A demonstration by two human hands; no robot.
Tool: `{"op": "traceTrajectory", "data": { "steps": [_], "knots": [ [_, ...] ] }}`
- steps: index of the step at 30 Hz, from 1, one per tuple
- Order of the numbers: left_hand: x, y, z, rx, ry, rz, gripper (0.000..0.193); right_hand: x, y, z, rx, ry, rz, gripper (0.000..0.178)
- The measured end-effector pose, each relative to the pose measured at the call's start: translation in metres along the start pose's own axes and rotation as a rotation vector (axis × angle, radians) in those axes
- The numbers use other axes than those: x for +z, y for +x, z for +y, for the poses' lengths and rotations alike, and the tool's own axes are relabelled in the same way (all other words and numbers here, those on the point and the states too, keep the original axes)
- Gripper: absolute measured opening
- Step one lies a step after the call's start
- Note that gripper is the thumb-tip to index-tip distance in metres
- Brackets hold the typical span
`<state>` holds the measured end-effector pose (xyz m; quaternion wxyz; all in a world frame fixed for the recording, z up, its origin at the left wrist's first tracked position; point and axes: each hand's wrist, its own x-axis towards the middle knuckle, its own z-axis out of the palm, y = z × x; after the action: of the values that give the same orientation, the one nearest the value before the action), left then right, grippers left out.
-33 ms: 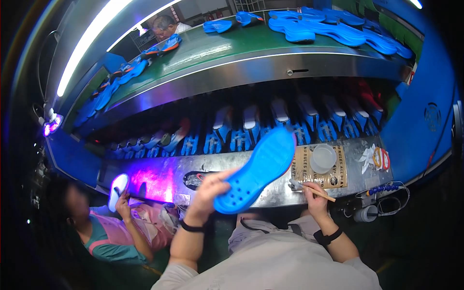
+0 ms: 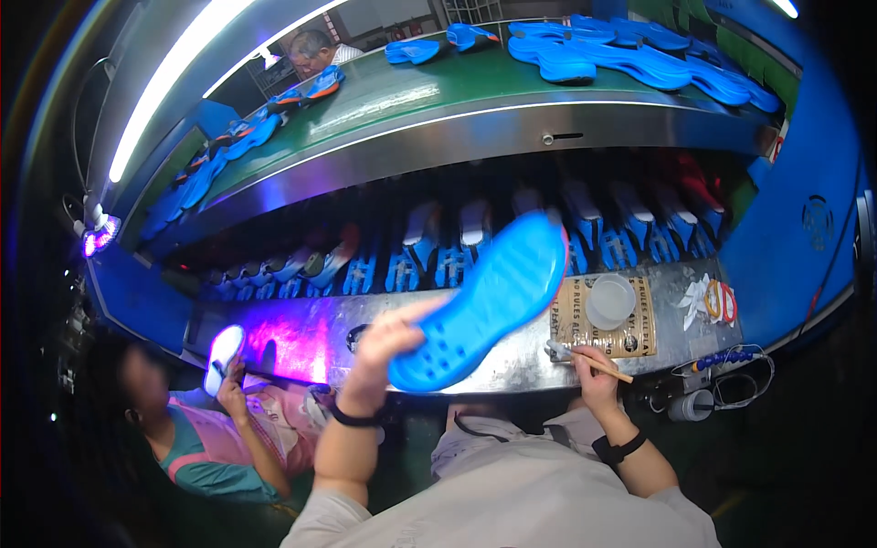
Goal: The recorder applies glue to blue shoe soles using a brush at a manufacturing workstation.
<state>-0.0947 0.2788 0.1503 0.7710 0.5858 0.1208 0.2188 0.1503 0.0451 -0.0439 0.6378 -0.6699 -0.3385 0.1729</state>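
Observation:
My left hand [image 2: 376, 352] grips a bright blue shoe sole [image 2: 489, 301] by its heel end, where several small holes show. The sole is raised and tilted, toe pointing up and to the right, in front of the metal bench [image 2: 512, 370]. Between the fingers of my right hand [image 2: 596, 373] is a brush [image 2: 614, 369] with a wooden handle; its grey head lies over the bench edge. Just beyond the brush, a translucent round cup [image 2: 611, 302] stands on a brown printed cardboard sheet [image 2: 644, 339].
Shoe parts on blue holders [image 2: 451, 263] line the low shelf. Above runs a green conveyor [image 2: 402, 96] carrying blue soles [image 2: 639, 64]. On the right lie tape rolls [image 2: 728, 301] and a coiled hose [image 2: 731, 356]. A co-worker [image 2: 247, 429] on the left holds a sole [image 2: 224, 361] beside a purple-lit lamp [image 2: 99, 237].
The blue sole and my left hand have shifted slightly up, the heel end swinging left. It now covers more of the dark item on the bench. My right hand is nearly unchanged.

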Motion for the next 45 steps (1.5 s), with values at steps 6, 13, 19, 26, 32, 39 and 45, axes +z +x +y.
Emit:
{"op": "traceTrajectory", "data": {
  "steps": [6,13,19,26,32,39,45],
  "knots": [
    [-0.006,0.133,0.124,0.308,-0.024,0.234,0.055,0.002,0.003,0.010,-0.139,-0.084,0.003,0.015],
    [-0.029,0.220,0.149,0.288,1.047,0.576,0.052,-0.003,0.002,0.011,-0.141,-0.094,0.013,0.015],
    [-0.062,0.276,0.153,0.230,1.798,0.510,0.085,0.000,0.007,0.005,-0.252,-0.235,0.013,0.014],
    [-0.125,0.341,0.194,0.143,1.272,0.121,0.070,-0.004,0.011,0.003,-0.255,-0.242,-0.010,0.013],
    [-0.263,0.355,0.212,-0.025,2.601,0.576,0.054,-0.007,0.015,0.013,-0.266,-0.259,-0.015,0.018],
    [-0.298,0.352,0.224,0.003,2.438,0.510,0.039,-0.007,0.020,0.012,-0.316,-0.212,-0.030,0.019],
    [-0.216,0.304,0.210,0.285,2.383,0.415,0.031,-0.008,0.017,0.006,-0.291,-0.182,-0.066,0.017]
  ]
}}
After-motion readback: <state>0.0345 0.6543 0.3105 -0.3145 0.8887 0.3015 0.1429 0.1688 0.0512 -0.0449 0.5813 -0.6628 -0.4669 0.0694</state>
